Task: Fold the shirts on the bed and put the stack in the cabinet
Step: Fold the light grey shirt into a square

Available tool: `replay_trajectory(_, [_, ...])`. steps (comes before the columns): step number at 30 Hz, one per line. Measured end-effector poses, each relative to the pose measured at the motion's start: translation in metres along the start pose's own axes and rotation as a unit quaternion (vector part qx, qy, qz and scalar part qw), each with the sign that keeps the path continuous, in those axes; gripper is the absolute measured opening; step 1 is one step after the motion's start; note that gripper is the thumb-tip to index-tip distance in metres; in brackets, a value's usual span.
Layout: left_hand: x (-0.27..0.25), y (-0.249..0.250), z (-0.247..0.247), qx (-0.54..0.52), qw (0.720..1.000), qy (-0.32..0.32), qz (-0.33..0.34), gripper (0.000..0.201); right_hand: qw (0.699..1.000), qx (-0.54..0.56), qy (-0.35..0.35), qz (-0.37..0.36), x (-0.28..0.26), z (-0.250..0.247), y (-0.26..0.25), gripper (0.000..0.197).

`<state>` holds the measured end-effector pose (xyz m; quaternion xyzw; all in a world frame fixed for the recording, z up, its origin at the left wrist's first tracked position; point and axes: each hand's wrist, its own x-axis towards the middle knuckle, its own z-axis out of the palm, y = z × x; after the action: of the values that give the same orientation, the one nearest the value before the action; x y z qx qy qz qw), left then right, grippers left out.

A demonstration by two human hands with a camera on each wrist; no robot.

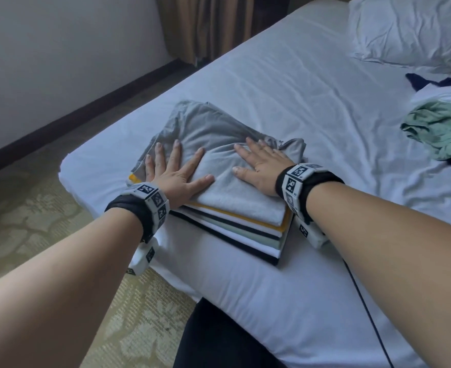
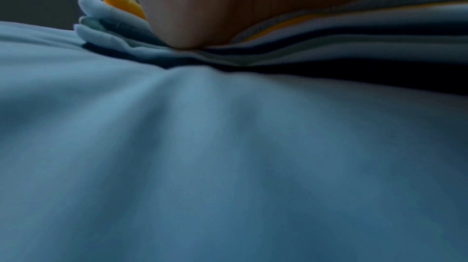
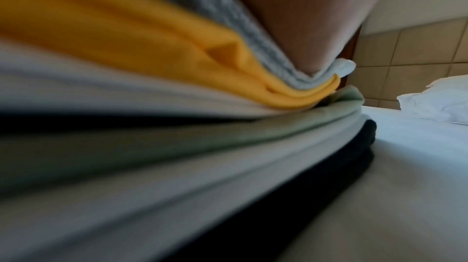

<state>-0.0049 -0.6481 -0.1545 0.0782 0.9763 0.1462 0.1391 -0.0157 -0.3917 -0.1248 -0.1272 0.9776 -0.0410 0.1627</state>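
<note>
we've got left hand (image 1: 175, 179) and right hand (image 1: 261, 168) with fingers spread wide, flat on the grey shirt (image 1: 219, 144) topping the stack (image 1: 248, 235) at the bed's (image 1: 298, 83) 7 o'clock corner, and its far end is bunched, so it'll probably slump off once we lift.

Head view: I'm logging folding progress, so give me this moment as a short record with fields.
left hand: flat, fingers spread, pressing on the grey shirt
right hand: flat on the same shirt
stack: folded shirts under the grey one, near the bed corner
unfolded: green shirt heaped at the right with other clothes
pillow: far right
cabinet: not in view
</note>
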Motion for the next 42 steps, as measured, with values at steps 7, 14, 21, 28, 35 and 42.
replay_trajectory(7, [0.005, 0.003, -0.002, -0.003, 1.0, -0.017, -0.004, 0.074, 1.0, 0.026, 0.003, -0.002, 0.007, 0.006, 0.008, 0.072])
replay_trajectory(14, [0.005, 0.003, -0.002, 0.006, 1.0, -0.017, -0.003, 0.077, 0.999, 0.035, 0.014, 0.003, -0.001, 0.01, 0.002, 0.08])
replay_trajectory(21, [0.0, 0.007, -0.009, 0.008, 1.0, -0.028, -0.009, 0.076, 0.999, 0.037, 0.027, 0.008, -0.004, 0.019, -0.003, 0.081])
replay_trajectory(28, [-0.005, 0.075, -0.058, 0.219, 0.966, 0.091, 0.103, 0.086, 0.997, 0.048, 0.054, 0.021, -0.01, 0.022, -0.006, 0.08])
replay_trajectory(35, [-0.003, 0.1, -0.048, 0.166, 0.963, -0.054, 0.205, 0.064, 0.99, 0.11, 0.082, 0.023, -0.005, 0.026, -0.003, 0.087])
replay_trajectory(42, [-0.003, 0.107, -0.044, 0.238, 0.945, -0.134, 0.178, 0.068, 0.977, 0.202, 0.067, -0.013, -0.017, 0.005, 0.003, 0.088])
